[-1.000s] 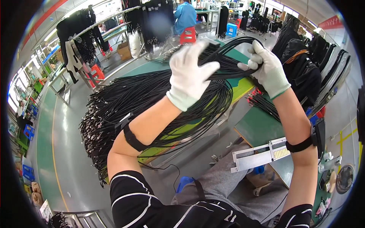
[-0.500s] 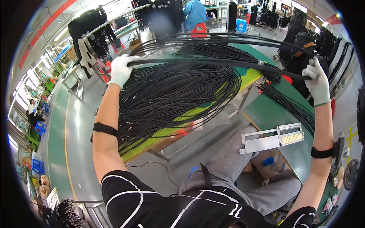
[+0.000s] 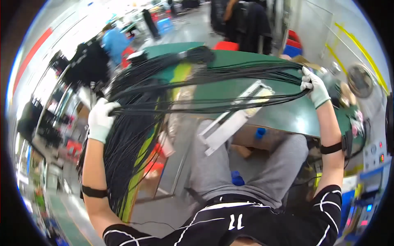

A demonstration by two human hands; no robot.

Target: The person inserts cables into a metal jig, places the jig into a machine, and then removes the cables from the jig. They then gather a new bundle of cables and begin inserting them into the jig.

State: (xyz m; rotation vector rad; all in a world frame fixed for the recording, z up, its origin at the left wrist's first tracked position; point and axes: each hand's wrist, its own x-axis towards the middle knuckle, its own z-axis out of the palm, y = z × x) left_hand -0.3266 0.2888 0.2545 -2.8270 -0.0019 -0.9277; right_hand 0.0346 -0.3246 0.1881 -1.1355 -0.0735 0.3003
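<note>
A looped bundle of black cables (image 3: 246, 74) stretches between my two gloved hands, above the green table (image 3: 287, 117). Fingers closed, my left hand (image 3: 101, 117) grips its left end. At the other end my right hand (image 3: 314, 88) is closed round the bend of the loop. Below my left arm a large heap of black cables (image 3: 131, 143) lies on a yellow-green edged bench (image 3: 141, 164). Under the stretched bundle, a silvery metal fixture frame (image 3: 230, 135) rests tilted at the table's near edge, partly crossed by the cables.
My legs (image 3: 211, 164) are under the table edge, near a blue object (image 3: 260, 132). A round fan (image 3: 360, 80) stands at the far right. Behind the table are a red stool (image 3: 225, 46) and hanging black bundles (image 3: 246, 24). A person in blue (image 3: 115, 41) sits further back.
The view has turned to the right, so the heap now lies further left. Both hands have come lower with the cable bundle, from above the heap to over the green table.
</note>
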